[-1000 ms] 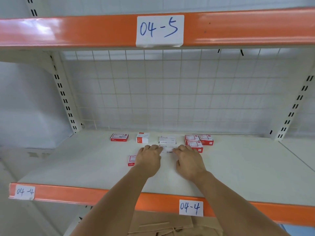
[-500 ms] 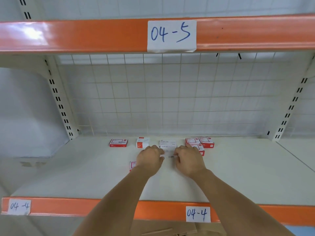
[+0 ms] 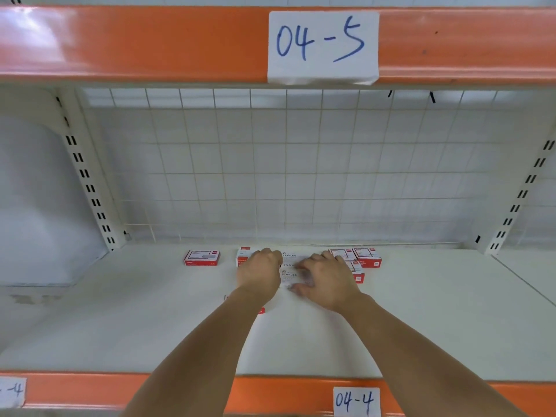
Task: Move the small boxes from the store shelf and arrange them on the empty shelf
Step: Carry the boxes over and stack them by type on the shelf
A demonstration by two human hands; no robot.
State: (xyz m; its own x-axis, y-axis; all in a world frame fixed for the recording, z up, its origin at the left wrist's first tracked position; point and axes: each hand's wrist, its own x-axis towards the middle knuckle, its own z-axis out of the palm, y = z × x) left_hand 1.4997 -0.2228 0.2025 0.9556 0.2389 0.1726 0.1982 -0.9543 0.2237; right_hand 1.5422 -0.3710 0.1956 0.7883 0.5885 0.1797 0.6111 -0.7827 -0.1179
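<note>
Hands are advancing toward the shelf's (image 3: 421, 311) rear: left hand (image 3: 260, 273) and right hand (image 3: 326, 279), fingers curled, are now flanking the white staples boxes (image 3: 289, 264), having slid them back from mid-shelf into line with the red boxes (image 3: 365, 257). Whether either is gripping is unclear. Arranging is progressing; a red box (image 3: 261, 310) beneath the left forearm remains unaligned.

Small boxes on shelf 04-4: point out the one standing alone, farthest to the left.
The red box at the back left. It lies flat with bare shelf all round it, well left of the left hand; the others cluster around both hands.
</note>
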